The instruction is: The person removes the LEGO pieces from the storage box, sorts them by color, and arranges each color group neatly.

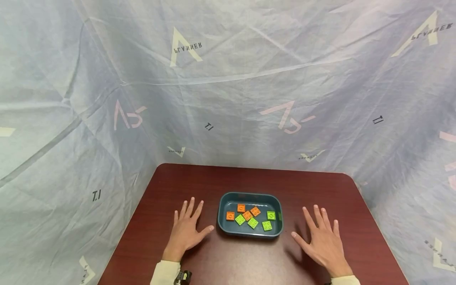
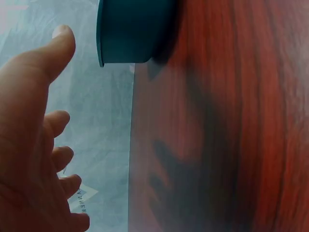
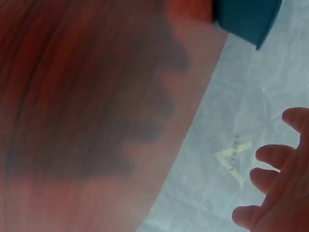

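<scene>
A dark teal rectangular tray [image 1: 250, 235] sits on the table, holding several small square toy bricks. Orange bricks [image 1: 230, 216] lie mostly toward its left and middle, while green bricks [image 1: 267, 225] spread from the middle to the right. Left of the tray, my left hand [image 1: 187, 231] is spread with nothing in it, its thumb pointing at the tray's side. My right hand [image 1: 323, 241] is spread likewise on the other side, apart from the tray. Both wrist views show the hands above the wood, casting shadows; a tray end [image 2: 135, 34] appears at the top of the left one.
The dark red wooden table [image 1: 199, 178] has rounded far corners. Pale printed sheeting [image 1: 228, 118] hangs behind it and along both sides. A dark band with a small device [image 1: 183, 277] is on the left wrist, by the light sleeve [image 1: 165, 273].
</scene>
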Demonstrator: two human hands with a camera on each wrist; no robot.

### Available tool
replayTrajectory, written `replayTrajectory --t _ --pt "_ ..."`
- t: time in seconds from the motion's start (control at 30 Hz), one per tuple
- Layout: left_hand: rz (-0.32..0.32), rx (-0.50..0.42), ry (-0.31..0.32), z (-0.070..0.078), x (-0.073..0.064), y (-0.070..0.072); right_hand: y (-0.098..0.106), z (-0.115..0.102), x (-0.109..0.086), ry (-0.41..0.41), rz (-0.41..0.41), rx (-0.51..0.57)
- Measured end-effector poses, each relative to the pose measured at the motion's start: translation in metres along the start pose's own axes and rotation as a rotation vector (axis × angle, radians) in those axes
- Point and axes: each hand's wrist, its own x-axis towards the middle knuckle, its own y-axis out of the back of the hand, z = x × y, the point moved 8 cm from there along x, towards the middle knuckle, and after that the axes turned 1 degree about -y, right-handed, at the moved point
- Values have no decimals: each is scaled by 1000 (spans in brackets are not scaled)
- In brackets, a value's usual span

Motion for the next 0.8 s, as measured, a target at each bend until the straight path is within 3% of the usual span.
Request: replayTrajectory --t 0.43,0.63,0.8 --pt "-2 -290 -64 22 0 -11 5 -39 16 99 7 191" --pt "33 -378 -114 35 0 -12 8 -58 22 136 9 268" --pt "45 -433 -114 40 1 -15 11 -70 28 162 22 303"
